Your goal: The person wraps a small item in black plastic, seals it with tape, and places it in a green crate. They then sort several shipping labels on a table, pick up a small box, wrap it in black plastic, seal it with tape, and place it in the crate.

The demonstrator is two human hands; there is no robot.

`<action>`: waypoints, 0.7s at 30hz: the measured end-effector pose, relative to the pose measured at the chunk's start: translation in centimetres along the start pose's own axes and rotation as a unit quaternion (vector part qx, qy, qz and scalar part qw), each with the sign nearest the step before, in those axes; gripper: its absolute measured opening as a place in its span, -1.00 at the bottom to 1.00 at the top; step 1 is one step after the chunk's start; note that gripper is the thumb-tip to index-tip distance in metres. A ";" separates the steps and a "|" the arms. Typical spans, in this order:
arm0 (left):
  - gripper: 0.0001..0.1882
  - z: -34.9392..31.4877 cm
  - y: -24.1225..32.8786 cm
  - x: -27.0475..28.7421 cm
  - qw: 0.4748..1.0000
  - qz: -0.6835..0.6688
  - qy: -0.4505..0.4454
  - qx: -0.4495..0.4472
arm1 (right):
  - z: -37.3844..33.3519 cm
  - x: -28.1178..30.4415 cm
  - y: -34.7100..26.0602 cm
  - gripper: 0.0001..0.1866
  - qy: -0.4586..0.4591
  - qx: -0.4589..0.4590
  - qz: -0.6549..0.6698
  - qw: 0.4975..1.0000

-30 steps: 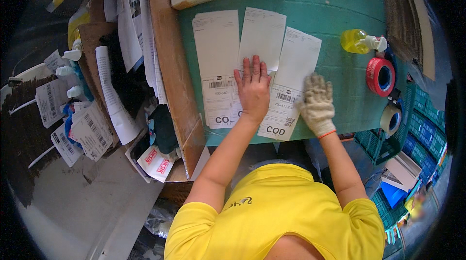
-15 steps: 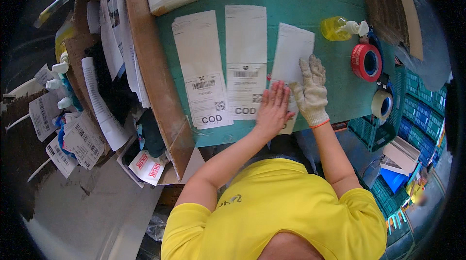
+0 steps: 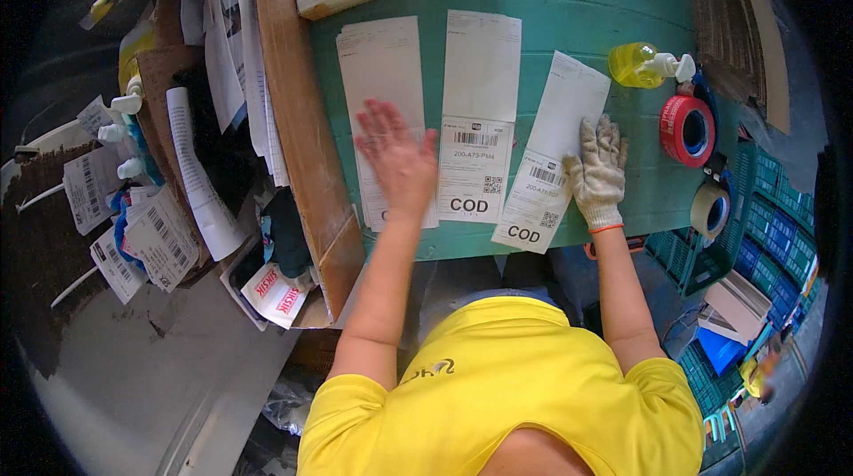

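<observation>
Three long white paper label strips (image 3: 480, 76) are laid side by side on a green tabletop (image 3: 555, 19). The left strip (image 3: 380, 59) is partly covered by the bare left hand (image 3: 396, 156), open and blurred; whether it is touched cannot be told. The right strip (image 3: 569, 99) is overlapped at its right edge by the off-white-gloved right hand (image 3: 597, 172), fingers extended. The hands are held well apart.
</observation>
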State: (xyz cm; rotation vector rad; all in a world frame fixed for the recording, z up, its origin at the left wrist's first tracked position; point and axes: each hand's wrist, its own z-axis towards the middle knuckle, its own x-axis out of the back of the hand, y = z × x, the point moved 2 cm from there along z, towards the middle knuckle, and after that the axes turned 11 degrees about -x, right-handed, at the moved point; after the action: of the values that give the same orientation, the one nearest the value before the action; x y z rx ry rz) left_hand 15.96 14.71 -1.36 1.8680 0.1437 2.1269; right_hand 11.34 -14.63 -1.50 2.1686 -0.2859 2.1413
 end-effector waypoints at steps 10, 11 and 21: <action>-0.36 -1.1 -3.7 -1.1 0.997 -0.026 -0.057 -0.043 | -0.1 0.2 0.0 -0.37 0.023 0.010 0.005 1.000; -0.37 -1.1 -3.6 -0.6 0.997 -0.056 -0.023 -0.050 | -0.1 0.2 0.0 -0.37 0.021 0.010 -0.001 1.000; -0.51 -1.0 -3.9 -0.7 0.999 -0.028 -0.023 -0.036 | -0.1 0.5 -0.1 -0.39 0.023 0.008 0.015 1.000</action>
State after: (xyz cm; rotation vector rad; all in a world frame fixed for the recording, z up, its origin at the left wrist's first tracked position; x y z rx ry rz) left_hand 15.72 18.36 -3.22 1.8482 0.1058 2.0231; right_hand 11.26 -14.57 -0.97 2.1341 -0.3008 2.2130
